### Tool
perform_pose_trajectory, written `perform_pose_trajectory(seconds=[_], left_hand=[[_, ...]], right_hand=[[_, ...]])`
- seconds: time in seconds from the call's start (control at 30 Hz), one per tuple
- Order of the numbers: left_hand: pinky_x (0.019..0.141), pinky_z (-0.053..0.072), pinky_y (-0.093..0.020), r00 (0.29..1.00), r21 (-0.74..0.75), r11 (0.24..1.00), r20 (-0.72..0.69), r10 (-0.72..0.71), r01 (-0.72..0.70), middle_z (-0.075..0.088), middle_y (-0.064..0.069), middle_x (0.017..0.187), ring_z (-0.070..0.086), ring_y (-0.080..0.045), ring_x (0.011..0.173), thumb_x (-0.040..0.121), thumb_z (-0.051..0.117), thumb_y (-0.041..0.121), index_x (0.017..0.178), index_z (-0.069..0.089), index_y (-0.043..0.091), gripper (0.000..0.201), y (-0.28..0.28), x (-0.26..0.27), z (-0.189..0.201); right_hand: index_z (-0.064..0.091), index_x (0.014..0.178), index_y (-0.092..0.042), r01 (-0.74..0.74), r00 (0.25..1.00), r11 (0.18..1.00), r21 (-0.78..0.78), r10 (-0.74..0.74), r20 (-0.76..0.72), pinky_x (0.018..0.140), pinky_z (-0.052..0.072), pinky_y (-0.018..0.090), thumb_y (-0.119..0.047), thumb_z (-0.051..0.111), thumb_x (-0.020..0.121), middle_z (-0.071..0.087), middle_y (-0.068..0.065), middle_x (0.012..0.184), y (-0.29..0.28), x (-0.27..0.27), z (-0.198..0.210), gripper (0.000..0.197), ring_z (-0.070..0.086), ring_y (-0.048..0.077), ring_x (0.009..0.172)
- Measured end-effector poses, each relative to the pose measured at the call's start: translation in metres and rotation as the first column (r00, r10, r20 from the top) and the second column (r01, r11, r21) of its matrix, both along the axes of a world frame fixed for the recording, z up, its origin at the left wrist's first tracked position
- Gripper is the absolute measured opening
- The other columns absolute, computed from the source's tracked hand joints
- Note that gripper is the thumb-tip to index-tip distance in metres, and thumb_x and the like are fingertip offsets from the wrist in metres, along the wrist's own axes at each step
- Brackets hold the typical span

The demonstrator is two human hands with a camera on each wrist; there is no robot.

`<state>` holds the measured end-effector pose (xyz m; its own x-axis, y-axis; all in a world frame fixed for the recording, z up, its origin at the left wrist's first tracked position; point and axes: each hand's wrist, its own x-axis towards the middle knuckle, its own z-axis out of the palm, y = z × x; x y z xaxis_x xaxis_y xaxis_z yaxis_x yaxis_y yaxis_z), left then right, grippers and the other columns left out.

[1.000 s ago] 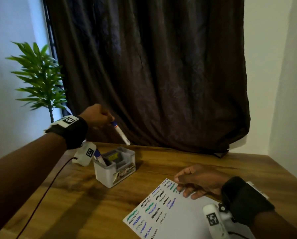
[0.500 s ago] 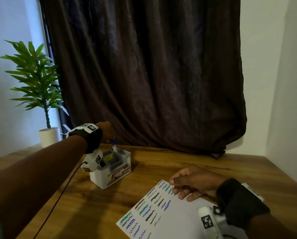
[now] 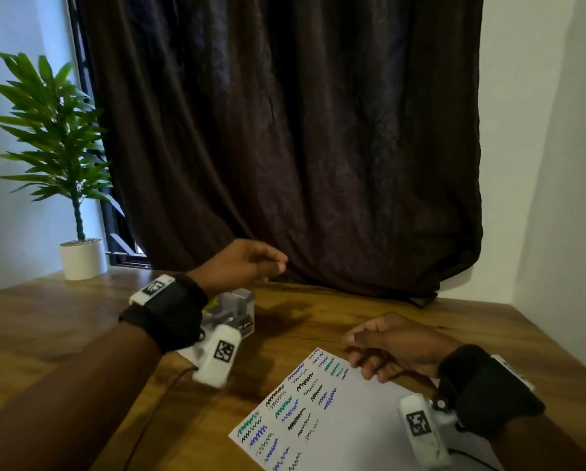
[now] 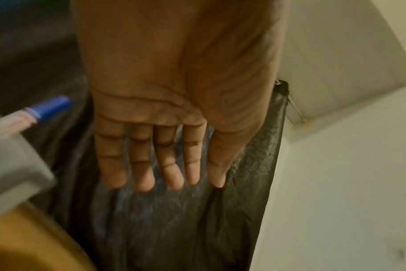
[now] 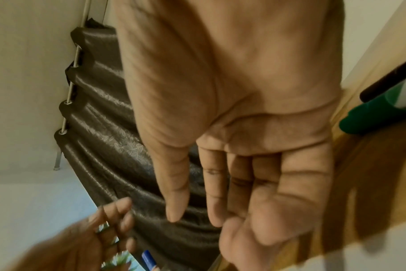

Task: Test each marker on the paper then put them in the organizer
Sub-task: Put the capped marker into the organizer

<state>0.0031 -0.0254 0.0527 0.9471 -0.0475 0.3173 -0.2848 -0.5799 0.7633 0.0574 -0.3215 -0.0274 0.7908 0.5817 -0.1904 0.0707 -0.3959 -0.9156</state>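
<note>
Blue-capped marker [image 4: 49,107] in organizer [image 3: 242,312], left grip [image 3: 240,265] above (empty)

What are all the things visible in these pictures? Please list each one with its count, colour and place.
paper: one, white with rows of coloured squiggles, on the table at front right.
organizer: one, pale grey, on the table under the left wrist, partly hidden.
blue-capped marker: one, stands in the organizer.
green marker: one, on the table at the right; a black one lies beside it.
table: one, brown wood.
potted plant: one, green in a white pot, far left corner.
curtain: one, dark brown, behind the table.
hands: left hand above the organizer, holds nothing; right hand on the paper's far edge.
</note>
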Motion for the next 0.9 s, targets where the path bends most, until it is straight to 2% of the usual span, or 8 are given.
perform_pose_trajectory(seconds=[0.07, 0.13, 0.3, 0.43, 0.57, 0.67, 0.8, 0.9], left_hand=[[0.072, 0.056, -0.025, 0.991, -0.181, 0.980, -0.096, -0.095, 0.076, 0.075, 0.008, 0.082, 0.068, -0.011, 0.078, 0.091, 0.070, 0.016, 0.111, 0.072, 0.016, 0.020, -0.012, 0.005, -0.030], [0.076, 0.056, -0.037, 0.970, -0.330, 0.938, -0.177, -0.166, 0.101, 0.076, -0.002, 0.099, 0.070, -0.021, 0.085, 0.091, 0.069, 0.018, 0.113, 0.073, 0.018, 0.022, -0.019, 0.013, -0.051], [0.085, 0.056, -0.044, 0.921, -0.482, 0.859, -0.229, -0.314, 0.173, 0.073, -0.008, 0.115, 0.070, -0.028, 0.096, 0.094, 0.064, 0.022, 0.119, 0.070, 0.018, 0.026, -0.020, 0.026, -0.071], [0.084, 0.056, -0.044, 0.894, -0.486, 0.851, -0.264, -0.362, 0.200, 0.072, -0.009, 0.117, 0.068, -0.027, 0.094, 0.093, 0.063, 0.024, 0.121, 0.068, 0.018, 0.030, -0.013, 0.025, -0.075], [0.074, 0.058, -0.036, 0.898, -0.465, 0.861, -0.260, -0.356, 0.207, 0.073, -0.008, 0.114, 0.069, -0.024, 0.089, 0.093, 0.063, 0.023, 0.120, 0.068, 0.017, 0.029, -0.009, 0.021, -0.076], [0.074, 0.059, -0.036, 0.902, -0.433, 0.877, -0.262, -0.343, 0.208, 0.074, -0.007, 0.111, 0.071, -0.022, 0.086, 0.095, 0.062, 0.022, 0.119, 0.068, 0.018, 0.025, -0.006, 0.017, -0.078], [0.073, 0.060, -0.035, 0.894, -0.430, 0.875, -0.269, -0.359, 0.222, 0.073, -0.008, 0.111, 0.071, -0.021, 0.084, 0.083, 0.069, 0.031, 0.119, 0.067, 0.016, 0.039, -0.008, 0.012, -0.078], [0.077, 0.060, -0.038, 0.887, -0.416, 0.880, -0.282, -0.365, 0.230, 0.073, -0.009, 0.112, 0.071, -0.022, 0.086, 0.086, 0.070, 0.030, 0.119, 0.067, 0.015, 0.037, -0.012, 0.010, -0.079]], right_hand=[[0.069, 0.118, -0.002, 0.052, 0.999, 0.998, 0.039, -0.052, 0.007, 0.066, 0.054, 0.030, -0.034, 0.072, 0.093, 0.077, 0.021, 0.107, -0.004, -0.001, 0.008, 0.041, 0.068, 0.021, 0.075], [0.069, 0.119, -0.002, 0.116, 0.993, 0.987, 0.115, -0.118, 0.010, 0.062, 0.054, 0.027, -0.030, 0.069, 0.095, 0.077, 0.017, 0.101, -0.010, -0.003, 0.021, 0.036, 0.067, 0.018, 0.071], [0.070, 0.115, -0.003, 0.266, 0.957, 0.942, 0.204, -0.283, 0.058, 0.052, 0.051, 0.023, -0.022, 0.061, 0.100, 0.073, 0.010, 0.082, -0.038, -0.004, 0.056, 0.025, 0.064, 0.016, 0.061], [0.072, 0.094, -0.006, 0.313, 0.924, 0.920, -0.235, -0.238, 0.300, 0.056, 0.052, 0.024, -0.030, 0.068, 0.096, 0.072, 0.009, 0.077, -0.054, -0.001, 0.062, 0.024, 0.065, 0.017, 0.063], [0.064, 0.072, -0.016, 0.349, 0.907, 0.629, -0.695, -0.042, 0.419, 0.052, 0.049, 0.020, -0.042, 0.078, 0.085, 0.067, 0.000, 0.063, -0.050, 0.006, 0.050, 0.032, 0.058, 0.012, 0.050], [0.050, 0.076, -0.026, 0.432, 0.871, 0.417, -0.800, 0.037, 0.489, 0.061, 0.050, 0.025, -0.050, 0.084, 0.075, 0.059, -0.007, 0.069, -0.037, 0.009, 0.040, 0.042, 0.056, 0.013, 0.059], [0.059, 0.099, -0.020, 0.401, 0.895, 0.392, -0.828, 0.024, 0.445, 0.068, 0.055, 0.024, -0.043, 0.088, 0.074, 0.065, -0.005, 0.081, -0.023, 0.016, 0.029, 0.045, 0.062, 0.013, 0.070], [0.057, 0.090, -0.020, 0.366, 0.912, 0.361, -0.858, 0.042, 0.407, 0.077, 0.058, 0.027, -0.037, 0.084, 0.080, 0.065, -0.004, 0.079, -0.014, 0.017, 0.021, 0.033, 0.064, 0.013, 0.069]])
